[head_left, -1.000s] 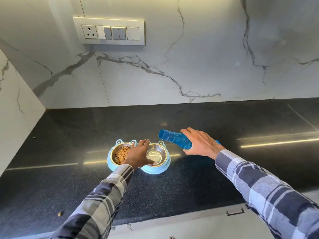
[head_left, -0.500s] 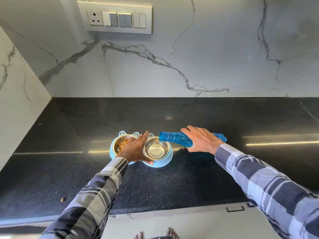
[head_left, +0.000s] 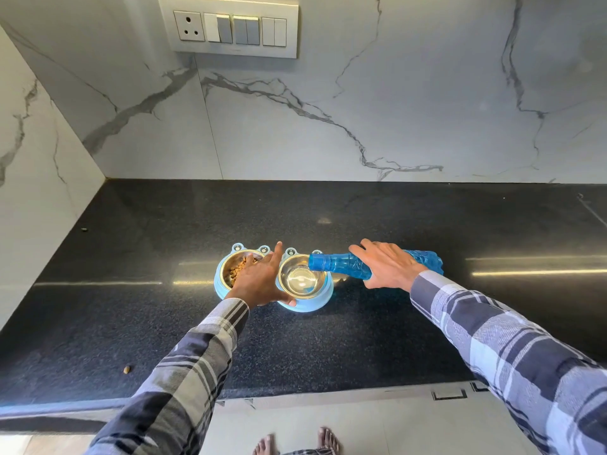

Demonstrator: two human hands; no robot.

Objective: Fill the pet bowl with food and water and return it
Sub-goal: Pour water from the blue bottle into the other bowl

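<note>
A light-blue double pet bowl (head_left: 220, 288) sits on the black counter (head_left: 328, 339). Its left steel cup (head_left: 231, 267) holds brown kibble; its right steel cup (head_left: 300, 280) shows a little clear water. My left hand (head_left: 259, 280) rests on the middle of the bowl between the cups, fingers straight and pointing away, thumb on the near rim. My right hand (head_left: 386, 266) grips a blue plastic bottle (head_left: 341, 264), which lies almost level with its open mouth over the right cup's rim.
A white marble wall rises behind and to the left, with a switch panel (head_left: 230, 27) high up. One loose kibble (head_left: 126, 368) lies near the counter's front edge. My bare feet (head_left: 295, 443) show on the floor below.
The view has tipped downward and closer. The bottle's mouth moved left and down over the right cup. My left hand shifted off the right cup toward the bowl's middle.
</note>
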